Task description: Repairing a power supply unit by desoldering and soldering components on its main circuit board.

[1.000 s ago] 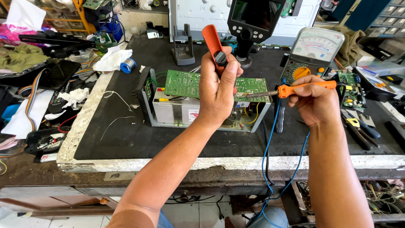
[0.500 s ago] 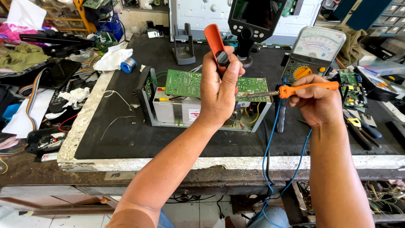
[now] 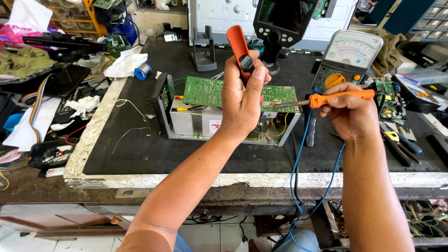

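Note:
My left hand (image 3: 243, 100) grips an orange tool (image 3: 239, 44) with a black knob, held upright over a green circuit board (image 3: 204, 91). The board lies on top of an open grey metal device case (image 3: 219, 123) in the middle of the black bench mat. My right hand (image 3: 349, 112) holds an orange-handled soldering iron (image 3: 336, 97) level, with its metal tip pointing left at the board's right end, close to my left hand. A blue cable (image 3: 298, 154) hangs down from the bench edge below the iron.
An analog multimeter (image 3: 347, 59) and a black microscope stand with a screen (image 3: 282, 23) stand behind the board. Pliers and small boards (image 3: 396, 100) lie at the right. A solder spool (image 3: 142, 71), white rags, cables and a remote crowd the left side.
Both hands and their tools have barely moved; the orange tool in my left hand has shifted slightly.

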